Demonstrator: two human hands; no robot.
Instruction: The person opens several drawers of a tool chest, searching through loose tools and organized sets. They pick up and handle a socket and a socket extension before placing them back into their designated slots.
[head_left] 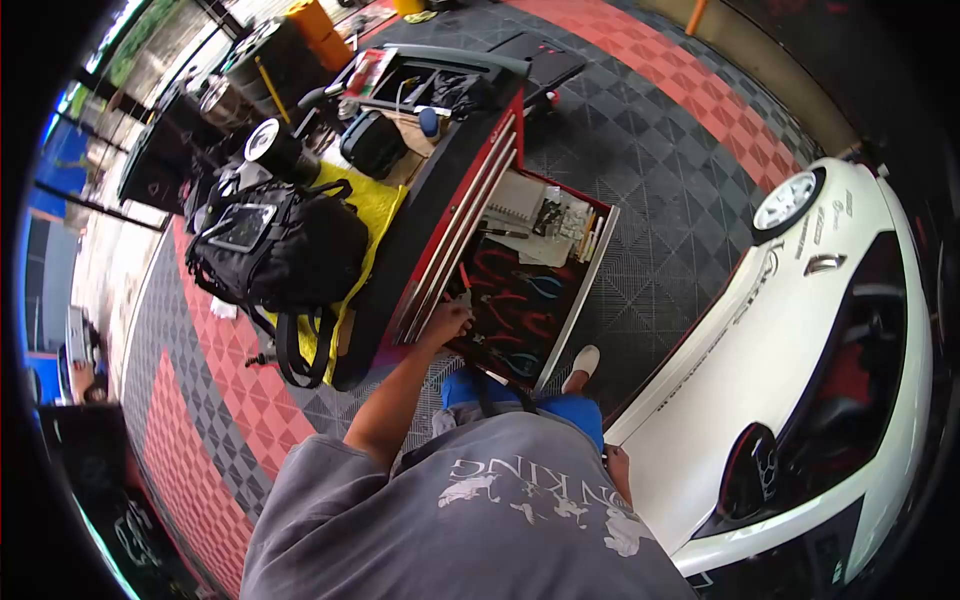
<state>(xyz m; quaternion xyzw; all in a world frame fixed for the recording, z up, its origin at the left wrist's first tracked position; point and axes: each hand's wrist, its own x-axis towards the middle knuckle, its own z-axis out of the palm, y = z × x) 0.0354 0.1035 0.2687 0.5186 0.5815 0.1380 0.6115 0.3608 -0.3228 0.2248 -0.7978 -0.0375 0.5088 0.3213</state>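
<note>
I'm reaching my left hand point(447, 322) into the open drawer point(560, 300), fingers closing on red-handled pliers point(466, 283), nothing pulled out yet; right fingers, can't tell.

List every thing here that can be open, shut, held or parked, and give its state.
Tool chest drawer: pulled open, pliers laid inside.
Upper drawers: shut.
Left hand: at the open drawer's edge, on a red-handled tool.
Right hand: down at the person's side; grip cannot be told.
Black bag: resting on the chest top, on a yellow cloth.
White car: parked beside the chest.
</note>
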